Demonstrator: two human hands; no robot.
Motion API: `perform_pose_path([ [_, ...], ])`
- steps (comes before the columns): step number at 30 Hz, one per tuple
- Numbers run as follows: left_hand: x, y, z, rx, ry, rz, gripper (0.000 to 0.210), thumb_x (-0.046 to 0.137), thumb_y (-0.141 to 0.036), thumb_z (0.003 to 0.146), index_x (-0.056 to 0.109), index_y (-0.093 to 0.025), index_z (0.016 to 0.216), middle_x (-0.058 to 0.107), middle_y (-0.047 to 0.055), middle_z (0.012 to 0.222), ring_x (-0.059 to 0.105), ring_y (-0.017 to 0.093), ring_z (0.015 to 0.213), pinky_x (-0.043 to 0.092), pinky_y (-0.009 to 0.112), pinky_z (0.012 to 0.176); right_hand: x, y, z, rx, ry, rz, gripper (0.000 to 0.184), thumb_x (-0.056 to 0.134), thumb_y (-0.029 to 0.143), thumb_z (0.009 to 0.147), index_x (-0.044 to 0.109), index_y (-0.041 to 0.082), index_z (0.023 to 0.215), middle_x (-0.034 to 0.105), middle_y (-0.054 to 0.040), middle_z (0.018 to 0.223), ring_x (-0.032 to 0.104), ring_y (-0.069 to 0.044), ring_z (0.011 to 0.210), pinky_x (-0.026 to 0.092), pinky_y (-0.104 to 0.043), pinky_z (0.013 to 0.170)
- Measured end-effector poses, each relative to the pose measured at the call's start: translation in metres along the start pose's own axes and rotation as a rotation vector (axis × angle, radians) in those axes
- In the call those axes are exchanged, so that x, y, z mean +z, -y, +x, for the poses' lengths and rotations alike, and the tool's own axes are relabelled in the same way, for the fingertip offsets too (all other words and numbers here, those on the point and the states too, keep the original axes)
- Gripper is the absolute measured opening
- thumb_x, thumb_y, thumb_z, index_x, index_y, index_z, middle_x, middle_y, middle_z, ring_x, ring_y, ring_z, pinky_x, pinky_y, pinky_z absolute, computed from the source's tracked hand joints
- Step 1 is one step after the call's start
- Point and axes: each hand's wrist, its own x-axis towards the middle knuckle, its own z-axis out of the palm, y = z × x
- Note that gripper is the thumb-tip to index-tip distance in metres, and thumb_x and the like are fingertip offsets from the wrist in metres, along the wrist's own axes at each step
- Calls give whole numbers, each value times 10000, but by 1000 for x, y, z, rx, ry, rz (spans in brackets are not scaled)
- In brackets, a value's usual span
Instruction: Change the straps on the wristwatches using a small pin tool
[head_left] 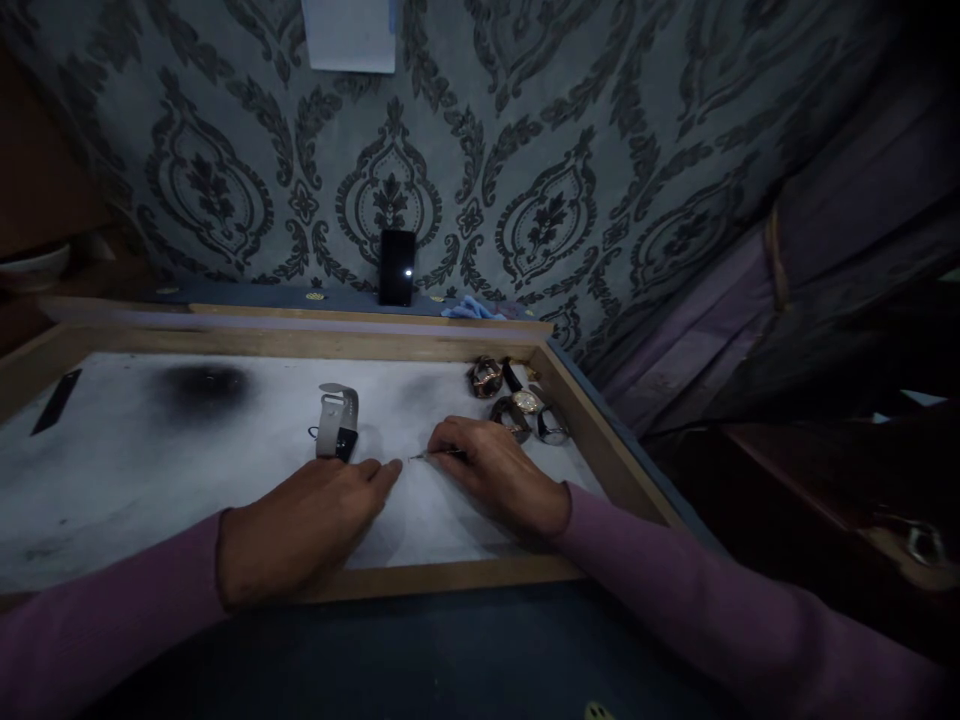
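My right hand (499,470) is closed in a pinch around a thin metal tool (429,455). The tool's narrow tip points left, just above the white tray floor; its exact kind is too small to make out. Beside that tip, my left hand (315,520) rests low over the tray with its forefinger stretched out, its other fingers partly hidden. Right behind the left hand stands a watch with a light grey strap (337,415) and a dark case, on its side with the strap curved. The left fingers are close to it; I cannot tell whether they touch.
A wooden-rimmed tray (375,345) surrounds the work. Several wristwatches (526,402) cluster in its back right corner, and a dark flat strip (56,402) lies at far left. Behind the rim are an upright phone (397,267) and a blue cloth (474,308).
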Motion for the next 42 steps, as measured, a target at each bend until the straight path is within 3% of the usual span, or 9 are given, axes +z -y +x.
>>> perform_pose_path([
  [5, 0, 0, 3, 36, 1, 52, 572, 416, -2, 831, 363, -154, 1379, 646, 83, 976, 636, 224, 770, 497, 348, 656, 0, 1, 1, 26, 21, -7, 114, 609, 59, 834, 670, 153, 814, 681, -36, 813, 617, -152, 749, 400, -250, 670],
  [13, -4, -2, 3, -33, 39, 40, 434, 458, -17, 834, 469, -152, 1246, 654, 99, 997, 650, 226, 829, 505, 340, 704, 0, 2, 1, 15, 43, -39, 112, 602, 67, 843, 678, 147, 823, 683, -47, 829, 614, -158, 759, 392, -251, 675],
  [28, 3, 2, 0, -6, -7, 50, 586, 443, -21, 821, 348, -162, 1382, 648, 103, 1059, 645, 221, 814, 491, 334, 683, -1, 1, 1, -5, 42, -64, 132, 581, 47, 835, 652, 156, 810, 660, -37, 820, 591, -147, 741, 377, -248, 663],
  [42, 11, 9, 1, -1, -17, 38, 609, 429, -33, 820, 342, -170, 1406, 652, 101, 1035, 645, 221, 793, 500, 328, 666, -1, 1, 1, -22, 42, -97, 135, 586, 47, 849, 648, 160, 809, 639, -27, 815, 571, -137, 728, 350, -241, 639],
])
